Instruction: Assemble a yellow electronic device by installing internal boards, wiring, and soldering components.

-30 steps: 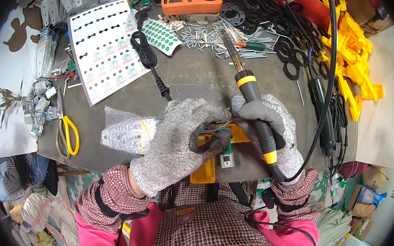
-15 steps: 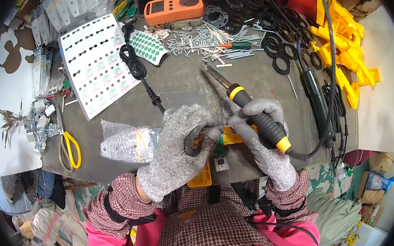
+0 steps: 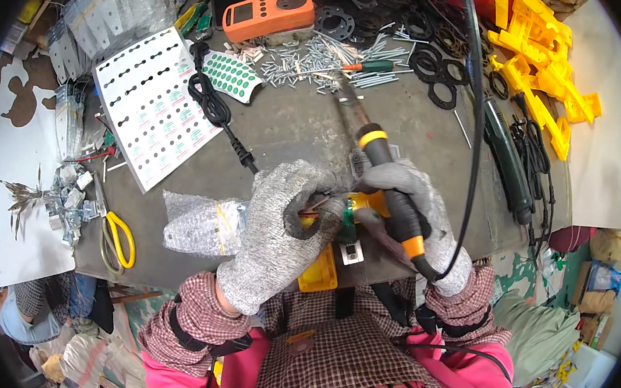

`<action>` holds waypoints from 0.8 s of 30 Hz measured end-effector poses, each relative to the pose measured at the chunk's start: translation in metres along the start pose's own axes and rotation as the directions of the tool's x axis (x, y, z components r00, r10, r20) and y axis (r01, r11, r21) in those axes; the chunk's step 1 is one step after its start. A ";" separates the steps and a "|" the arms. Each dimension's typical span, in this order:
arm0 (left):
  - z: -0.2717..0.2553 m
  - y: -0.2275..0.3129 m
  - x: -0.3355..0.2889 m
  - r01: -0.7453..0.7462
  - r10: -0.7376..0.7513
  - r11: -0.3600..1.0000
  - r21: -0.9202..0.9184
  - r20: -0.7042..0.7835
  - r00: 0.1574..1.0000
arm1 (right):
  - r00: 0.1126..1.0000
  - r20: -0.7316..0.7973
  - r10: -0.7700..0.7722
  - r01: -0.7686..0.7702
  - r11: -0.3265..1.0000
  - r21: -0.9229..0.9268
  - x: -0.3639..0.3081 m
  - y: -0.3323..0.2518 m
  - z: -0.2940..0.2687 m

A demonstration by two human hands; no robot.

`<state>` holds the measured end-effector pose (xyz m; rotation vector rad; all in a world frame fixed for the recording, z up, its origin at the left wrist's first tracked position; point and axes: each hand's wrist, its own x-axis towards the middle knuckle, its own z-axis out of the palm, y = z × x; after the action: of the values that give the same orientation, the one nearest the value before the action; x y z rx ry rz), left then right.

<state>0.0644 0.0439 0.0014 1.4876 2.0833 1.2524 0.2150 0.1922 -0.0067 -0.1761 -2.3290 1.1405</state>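
My right hand, in a grey glove, is closed round the black handle of a soldering iron with yellow bands. Its metal end points away from me, toward the pile of screws. My left hand, also gloved, is curled in a pinch over a yellow plastic part at the bench's near edge. Thin reddish strands show between its fingers, but what they grip is mostly hidden. A green piece sits beside those fingertips, and a small white-framed part lies just nearer to me.
Left of my hands are a bubble-wrapped packet, yellow-handled scissors and a sticker sheet. An orange meter, screws and black rings lie at the back. A dark green tool and yellow plastic parts are at right.
The soldering iron has swung more upright, its tip shifting right and its cord end shifting left and nearer me. My left hand stays in almost the same place.
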 end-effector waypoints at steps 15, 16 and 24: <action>0.004 -0.004 -0.003 -0.164 0.130 0.932 0.322 0.124 0.984 | 0.819 -0.391 0.420 -0.097 0.773 0.627 -0.044 0.017 -0.057; 0.006 -0.002 -0.001 -0.174 0.138 0.933 0.316 0.132 0.982 | 0.781 -0.604 0.160 -0.110 0.987 0.118 -0.050 0.034 -0.058; 0.004 -0.003 -0.001 -0.163 0.137 0.942 0.293 0.106 0.985 | 0.652 -0.309 0.692 -0.237 0.574 0.784 -0.042 0.032 -0.037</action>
<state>0.0660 0.0445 -0.0036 1.8261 2.2162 0.9296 0.2660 0.2243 -0.0298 -0.8308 -1.1686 1.8336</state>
